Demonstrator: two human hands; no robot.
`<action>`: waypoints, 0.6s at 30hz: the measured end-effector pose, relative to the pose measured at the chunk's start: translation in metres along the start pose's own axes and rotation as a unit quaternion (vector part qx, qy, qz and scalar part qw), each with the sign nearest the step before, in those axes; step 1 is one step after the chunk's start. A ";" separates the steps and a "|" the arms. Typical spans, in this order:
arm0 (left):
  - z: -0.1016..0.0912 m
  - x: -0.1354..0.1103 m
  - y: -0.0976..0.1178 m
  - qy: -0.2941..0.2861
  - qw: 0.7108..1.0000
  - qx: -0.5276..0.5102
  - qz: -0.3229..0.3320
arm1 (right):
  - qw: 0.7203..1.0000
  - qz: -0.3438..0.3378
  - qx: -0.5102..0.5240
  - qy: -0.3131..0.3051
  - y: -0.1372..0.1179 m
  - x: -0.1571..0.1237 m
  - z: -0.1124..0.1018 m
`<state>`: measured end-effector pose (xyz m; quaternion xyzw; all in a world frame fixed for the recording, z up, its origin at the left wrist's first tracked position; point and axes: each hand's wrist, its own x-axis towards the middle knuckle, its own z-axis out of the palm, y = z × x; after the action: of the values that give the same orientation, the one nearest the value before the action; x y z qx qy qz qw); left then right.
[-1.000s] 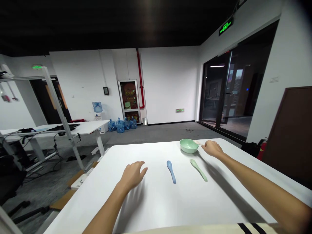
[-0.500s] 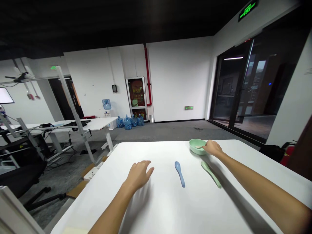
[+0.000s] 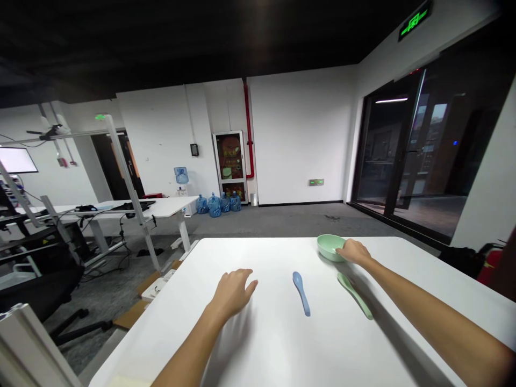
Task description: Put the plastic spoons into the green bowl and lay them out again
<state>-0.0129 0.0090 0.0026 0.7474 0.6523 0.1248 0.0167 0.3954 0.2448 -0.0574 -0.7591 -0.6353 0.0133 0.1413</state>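
My left hand [image 3: 234, 293] lies flat on the white table [image 3: 262, 344], fingers stretched out and holding nothing. A blue spoon [image 3: 301, 285] lies to its right, and a pale green spoon [image 3: 357, 294] lies further right. My right hand [image 3: 353, 251] reaches to the far side and touches the right rim of a pale green bowl [image 3: 328, 246]. Its fingers are curled together at the rim, and what they pinch is hidden.
Left of the table stand a tilted metal frame [image 3: 129, 183], a black office chair [image 3: 36, 290] and another white desk [image 3: 161, 205] with cables. Blue water bottles [image 3: 217, 204] sit by the back wall. Glass doors [image 3: 403, 156] are on the right.
My right hand moved a pale object from beside the bowl over it and has settled lower on the rim. The view shifted left. My left hand stayed put.
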 end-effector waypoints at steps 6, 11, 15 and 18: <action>0.000 -0.002 0.002 -0.002 1.000 -0.003 -0.005 | 1.000 -0.021 0.012 -0.004 0.003 -0.021 -0.019; 0.002 -0.003 0.001 0.004 1.000 0.001 0.003 | 0.996 -0.076 0.030 0.041 0.016 -0.058 -0.046; 0.000 -0.006 0.003 0.003 1.000 0.007 0.006 | 0.990 -0.117 0.042 0.062 0.031 -0.092 -0.062; -0.002 -0.008 0.004 0.004 1.000 0.011 0.007 | 0.989 -0.127 0.046 0.064 0.041 -0.115 -0.067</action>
<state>-0.0102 -0.0001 0.0038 0.7515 0.6485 0.1208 0.0054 0.4264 0.1135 -0.0212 -0.6642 -0.7151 -0.0240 0.2168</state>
